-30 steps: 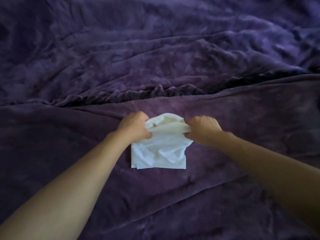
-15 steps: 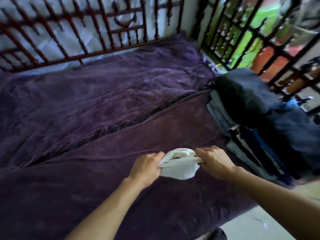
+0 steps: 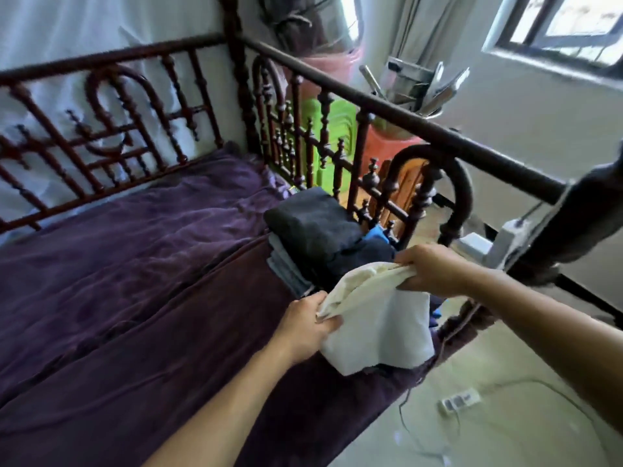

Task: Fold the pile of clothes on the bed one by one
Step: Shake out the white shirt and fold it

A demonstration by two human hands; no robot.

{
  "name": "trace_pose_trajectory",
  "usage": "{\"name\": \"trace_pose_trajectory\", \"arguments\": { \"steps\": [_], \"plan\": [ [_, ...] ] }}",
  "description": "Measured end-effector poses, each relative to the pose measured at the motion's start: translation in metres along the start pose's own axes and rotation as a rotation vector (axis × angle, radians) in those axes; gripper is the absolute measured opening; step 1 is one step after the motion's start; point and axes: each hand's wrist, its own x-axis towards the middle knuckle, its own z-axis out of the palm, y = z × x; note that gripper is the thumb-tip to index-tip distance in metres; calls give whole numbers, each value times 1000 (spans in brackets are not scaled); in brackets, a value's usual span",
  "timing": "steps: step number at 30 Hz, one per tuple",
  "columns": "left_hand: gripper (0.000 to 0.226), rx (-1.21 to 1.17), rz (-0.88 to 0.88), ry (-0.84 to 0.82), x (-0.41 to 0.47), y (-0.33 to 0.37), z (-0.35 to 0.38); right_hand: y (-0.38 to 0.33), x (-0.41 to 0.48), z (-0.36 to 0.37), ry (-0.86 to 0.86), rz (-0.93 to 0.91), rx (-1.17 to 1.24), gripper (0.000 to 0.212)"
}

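So the folded white garment (image 3: 381, 325) is held up off the bed (image 3: 135, 281) by both hands, near the corner where the railed edge meets the open edge. Its lower end is pinched by the left hand (image 3: 305, 326), fingers curled round the fabric. The upper end is gripped by the right hand (image 3: 428, 267), also closed on it. The cloth is stretched at a tilt between them, with its loose flap hanging below. Just behind it, a stack of folded dark clothes (image 3: 313, 227) is parked along the bed's edge against the wooden railing (image 3: 371, 106), a bit of blue peeking out. A white power strip (image 3: 460, 401) can be seen on the floor.
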Motion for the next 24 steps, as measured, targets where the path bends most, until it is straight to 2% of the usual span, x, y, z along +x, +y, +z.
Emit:
{"name": "trace_pose_trajectory", "arguments": {
  "steps": [4,7,11,15,17,19,21,23,24],
  "plan": [
    [16,-249,-52,-63,43,41,26,49,15,-45,-5,83,35,27],
    [9,-388,-136,-88,77,44,42,70,44,-48,12,134,29,39],
    [16,-404,-278,-37,121,20,56,91,98,-13,-12,253,91,49],
    [22,-356,-393,61,161,-10,61,105,144,30,45,280,159,42],
    [21,-277,-427,170,178,-19,62,108,161,47,103,270,171,44],
    [28,-121,-429,300,188,-27,63,110,170,67,129,232,56,50],
    [37,140,-273,426,189,-38,69,110,171,92,138,150,-98,51],
    [42,428,-33,416,185,-50,84,108,164,118,100,45,-125,54],
    [46,523,33,354,181,-56,94,108,159,131,49,12,-103,55]
  ]
}}
